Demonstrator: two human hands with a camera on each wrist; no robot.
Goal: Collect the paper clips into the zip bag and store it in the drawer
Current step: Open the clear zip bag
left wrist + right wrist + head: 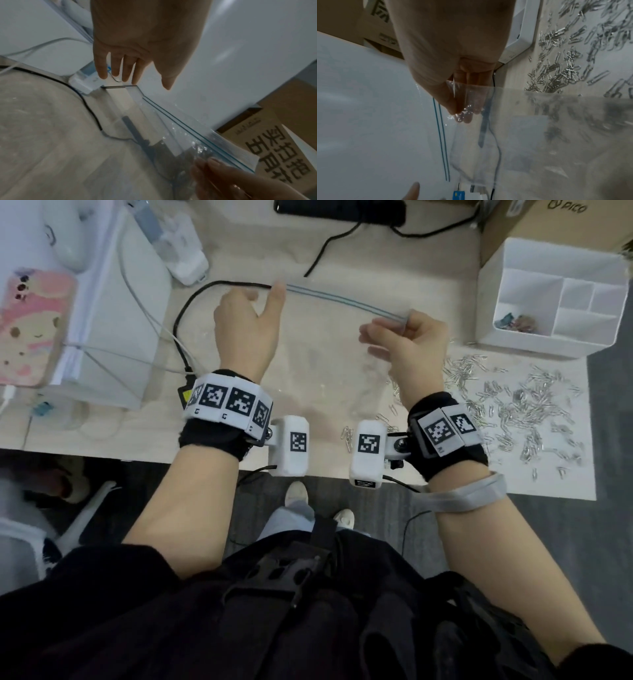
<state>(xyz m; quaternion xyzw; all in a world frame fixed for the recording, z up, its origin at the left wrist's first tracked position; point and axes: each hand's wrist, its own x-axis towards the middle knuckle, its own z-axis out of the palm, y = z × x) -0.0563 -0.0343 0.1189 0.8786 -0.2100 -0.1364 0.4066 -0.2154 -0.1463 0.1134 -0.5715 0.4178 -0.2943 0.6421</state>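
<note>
**Zip bag held up at one corner, clips spread on the desk**

Your right hand [409,344] has the grip: thumb and fingers pinch the right end of the zip bag [329,350] just under its blue double seal line, and the clear bag hangs from there above the desk [411,268]. Your left hand [246,326] is at the other end of the seal; in the left wrist view its fingers [116,65] are straight and spread, with a gap between them and the bag's corner, holding nothing.

Beyond the bag, to your right, the paper clips [513,402] lie scattered over the desk, a few stragglers near its front edge between your wrists. Whether any clips are in the bag cannot be told. Behind the clips stands a white compartment organiser [548,302], with a cardboard box [534,220] beyond it. A black cable [212,289] runs under your left hand. At far left sits a white box [113,313] with a pink phone [34,326] on it.
</note>
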